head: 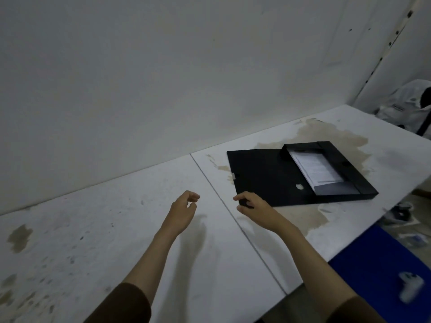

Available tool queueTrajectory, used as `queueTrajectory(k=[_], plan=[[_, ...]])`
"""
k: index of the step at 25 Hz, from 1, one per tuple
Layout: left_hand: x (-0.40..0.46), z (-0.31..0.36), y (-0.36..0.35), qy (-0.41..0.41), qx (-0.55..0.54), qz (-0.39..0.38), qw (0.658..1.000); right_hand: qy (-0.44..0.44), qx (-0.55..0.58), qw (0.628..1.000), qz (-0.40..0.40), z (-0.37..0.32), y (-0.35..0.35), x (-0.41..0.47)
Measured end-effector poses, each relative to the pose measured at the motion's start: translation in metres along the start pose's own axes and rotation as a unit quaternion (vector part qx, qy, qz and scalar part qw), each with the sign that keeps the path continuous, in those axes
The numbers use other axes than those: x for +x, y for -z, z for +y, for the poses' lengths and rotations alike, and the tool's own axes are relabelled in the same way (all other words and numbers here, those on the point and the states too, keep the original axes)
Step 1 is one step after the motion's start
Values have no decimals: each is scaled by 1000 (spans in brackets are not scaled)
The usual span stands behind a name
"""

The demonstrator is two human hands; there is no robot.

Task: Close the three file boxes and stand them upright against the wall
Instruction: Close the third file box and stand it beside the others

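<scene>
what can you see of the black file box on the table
The black plastic-looking file box lies flat and open on the stained white table, near the wall. Its lid flap is spread out to the left, with a round silver fastener and a small tab on its edge. The shallow tray on the right holds white printed papers. The right hand is at the lid's near corner, fingertips overlapping it; the left hand hovers apart.

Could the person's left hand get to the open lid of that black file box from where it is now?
Probably yes. The left hand hovers empty over bare table, and nothing lies between it and the lid of the black file box. The right hand, at the lid's near corner, might crowd it slightly.
</scene>
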State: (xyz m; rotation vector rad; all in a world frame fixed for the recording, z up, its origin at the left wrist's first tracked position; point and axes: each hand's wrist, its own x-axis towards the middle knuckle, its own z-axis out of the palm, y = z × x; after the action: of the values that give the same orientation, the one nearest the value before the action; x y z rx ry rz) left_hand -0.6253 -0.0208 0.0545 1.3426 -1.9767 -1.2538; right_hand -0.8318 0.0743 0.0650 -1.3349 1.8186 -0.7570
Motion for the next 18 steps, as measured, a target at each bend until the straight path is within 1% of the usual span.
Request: queueTrajectory(k=[4,6,8,10,13,18], plan=[[15,1,-52,50,-20,18,998,-20,1,999,-27,55,31,15],[24,3,-75,70,-19,14,997,-18,-8,1000,-21,84,50,24],[34,6,-98,75,-11,3,997,-15,-27,999,14,112,74,36],[42,10,-120,76,0,-9,997,-24,-72,995,68,136,97,47],[52,16,-154,84,0,-28,996,-82,-137,979,128,166,125,57],[76,28,-191,143,-2,-38,989,-156,-259,943,140,205,155,59]])
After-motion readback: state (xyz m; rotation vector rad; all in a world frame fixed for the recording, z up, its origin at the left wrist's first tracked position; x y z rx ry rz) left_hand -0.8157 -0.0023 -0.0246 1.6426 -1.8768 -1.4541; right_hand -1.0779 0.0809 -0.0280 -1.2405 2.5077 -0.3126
